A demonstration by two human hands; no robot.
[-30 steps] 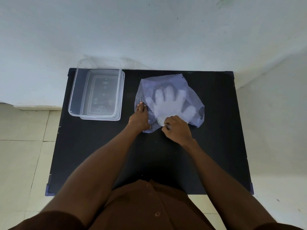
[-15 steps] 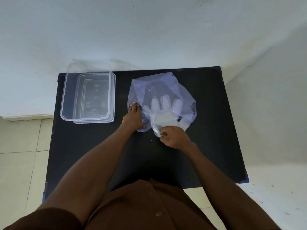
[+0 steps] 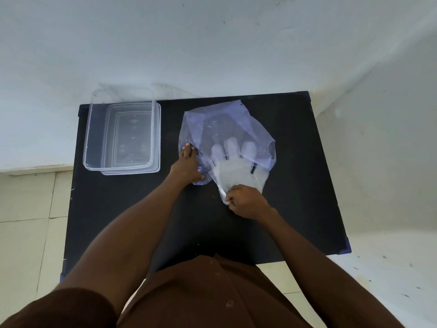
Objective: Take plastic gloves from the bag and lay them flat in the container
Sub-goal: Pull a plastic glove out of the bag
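Currently, from left to right:

Container: clear rectangular plastic container (image 3: 123, 138) at the desk's far-left corner, open and with no glove in it that I can see; a second clear rim shows beneath its near edge, possibly a lid.

Desk: flat black desk (image 3: 295, 209) carrying everything.

Left hand: left hand (image 3: 188, 165) pressed flat on the near-left edge of the bag, pinning it to the desk, fingers together.

Bag: thin, translucent, bluish-purple plastic bag (image 3: 224, 124), crumpled, mouth turned toward the person.

Gloves: clear plastic gloves (image 3: 236, 171), cuff and palm out of the bag's mouth, fingertips under the film. I cannot tell whether it is 1 glove or several stacked.

Right hand: right hand (image 3: 247, 201) pinched shut on the gloves' cuff edge, just in front of the bag.

Step in hand: drawing the gloves out of the bag, judged about halfway out; nothing laid in the container yet.

Next move calls for: a steady pull toward the body while the bag is held down, then a carry left to the container, spreading the film flat.

Writing: no readable brand or label; faint moulded marks on the container base are too small to read.
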